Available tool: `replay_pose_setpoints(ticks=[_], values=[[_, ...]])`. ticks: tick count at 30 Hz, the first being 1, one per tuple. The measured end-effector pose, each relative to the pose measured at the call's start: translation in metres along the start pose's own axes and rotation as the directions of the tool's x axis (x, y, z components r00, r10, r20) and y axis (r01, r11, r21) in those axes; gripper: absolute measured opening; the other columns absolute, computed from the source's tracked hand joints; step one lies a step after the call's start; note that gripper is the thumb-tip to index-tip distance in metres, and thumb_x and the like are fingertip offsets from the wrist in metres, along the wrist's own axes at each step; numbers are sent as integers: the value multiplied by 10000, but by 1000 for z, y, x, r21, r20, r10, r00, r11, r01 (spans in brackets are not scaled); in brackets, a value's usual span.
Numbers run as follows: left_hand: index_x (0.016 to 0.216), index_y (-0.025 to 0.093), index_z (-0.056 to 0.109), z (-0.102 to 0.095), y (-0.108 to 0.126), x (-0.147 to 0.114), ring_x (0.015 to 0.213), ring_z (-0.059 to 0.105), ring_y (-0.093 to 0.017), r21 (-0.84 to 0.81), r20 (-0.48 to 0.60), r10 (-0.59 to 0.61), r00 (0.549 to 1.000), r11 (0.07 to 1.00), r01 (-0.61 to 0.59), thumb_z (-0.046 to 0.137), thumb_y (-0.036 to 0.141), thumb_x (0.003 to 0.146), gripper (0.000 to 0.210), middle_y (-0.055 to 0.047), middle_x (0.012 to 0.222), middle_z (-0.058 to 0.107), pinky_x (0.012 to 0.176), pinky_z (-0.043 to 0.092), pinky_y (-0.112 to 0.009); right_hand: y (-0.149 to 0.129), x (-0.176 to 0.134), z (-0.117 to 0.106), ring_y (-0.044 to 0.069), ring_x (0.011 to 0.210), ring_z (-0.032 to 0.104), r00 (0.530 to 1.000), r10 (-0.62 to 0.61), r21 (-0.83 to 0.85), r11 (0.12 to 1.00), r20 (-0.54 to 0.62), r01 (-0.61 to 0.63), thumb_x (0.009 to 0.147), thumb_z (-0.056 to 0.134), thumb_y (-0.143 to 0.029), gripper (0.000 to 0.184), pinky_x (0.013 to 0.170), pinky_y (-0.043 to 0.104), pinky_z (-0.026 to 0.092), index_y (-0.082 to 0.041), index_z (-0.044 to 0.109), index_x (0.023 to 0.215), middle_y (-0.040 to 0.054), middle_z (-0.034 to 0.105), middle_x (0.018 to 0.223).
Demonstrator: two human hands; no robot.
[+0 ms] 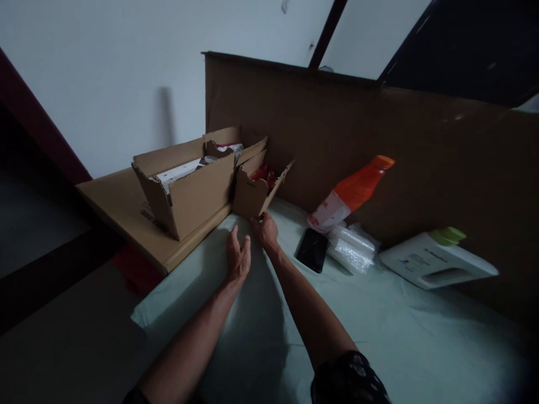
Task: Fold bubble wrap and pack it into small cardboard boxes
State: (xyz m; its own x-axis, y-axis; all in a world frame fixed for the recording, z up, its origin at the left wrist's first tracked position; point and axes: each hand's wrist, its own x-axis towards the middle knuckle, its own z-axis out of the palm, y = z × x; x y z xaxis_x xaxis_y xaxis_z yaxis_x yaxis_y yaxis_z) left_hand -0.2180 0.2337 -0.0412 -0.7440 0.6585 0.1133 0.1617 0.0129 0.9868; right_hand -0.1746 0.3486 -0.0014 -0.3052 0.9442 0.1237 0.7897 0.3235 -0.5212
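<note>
At the far left corner of the pale-green cloth-covered table [387,336] stood a small brown cardboard box [247,194] holding red contents [261,174]. The right hand [266,229] curled at its bottom edge — gripping or not, I couldn't tell — while the open left hand [238,258] hung apart.

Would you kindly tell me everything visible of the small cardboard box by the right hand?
The small box looks like brown cardboard, open-topped, with a wavy cut-out front edge and a panel slanting outward at right. Red items show inside. It stands on the green cloth, beside the larger open box. The right hand is at its lower front corner; contact is unclear.
</note>
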Motion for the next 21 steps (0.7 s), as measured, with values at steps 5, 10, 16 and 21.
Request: replay_pose_setpoints(ticks=[5,10,16,21], values=[[1419,108,479,1,-1,3,1409,497,-276,1,-17,-1,1000,1000,1,498,310,925,534,-209,1485,537,1197,376,-420,17,-30,-4,224,1003,695,992,-127,64,990,18,125,902,496,-197,437,923,354,526,-120,585,1323,155,698,1217],[1400,150,505,-4,-3,2,1408,500,-278,37,-3,-12,1000,999,12,527,321,914,517,-189,1490,541,1193,383,-417,40,-96,-18,234,1207,631,948,-305,93,950,88,297,865,538,-129,346,1032,382,493,-168,685,1176,146,643,1362],[1389,133,493,-11,0,5,1419,485,-305,145,37,17,999,989,-22,543,302,895,525,-213,1491,526,1184,388,-447,64,-203,-57,263,1249,602,879,-440,64,898,186,436,823,692,-181,306,1054,415,453,-198,712,1128,113,669,1342],[1280,105,535,-22,11,-4,1320,547,-417,291,84,99,991,949,-120,578,320,822,508,-234,1388,596,1095,442,-602,103,-289,-95,226,1325,538,845,-471,-32,869,254,494,928,624,-262,342,1047,373,433,-194,635,1262,96,621,1419]])
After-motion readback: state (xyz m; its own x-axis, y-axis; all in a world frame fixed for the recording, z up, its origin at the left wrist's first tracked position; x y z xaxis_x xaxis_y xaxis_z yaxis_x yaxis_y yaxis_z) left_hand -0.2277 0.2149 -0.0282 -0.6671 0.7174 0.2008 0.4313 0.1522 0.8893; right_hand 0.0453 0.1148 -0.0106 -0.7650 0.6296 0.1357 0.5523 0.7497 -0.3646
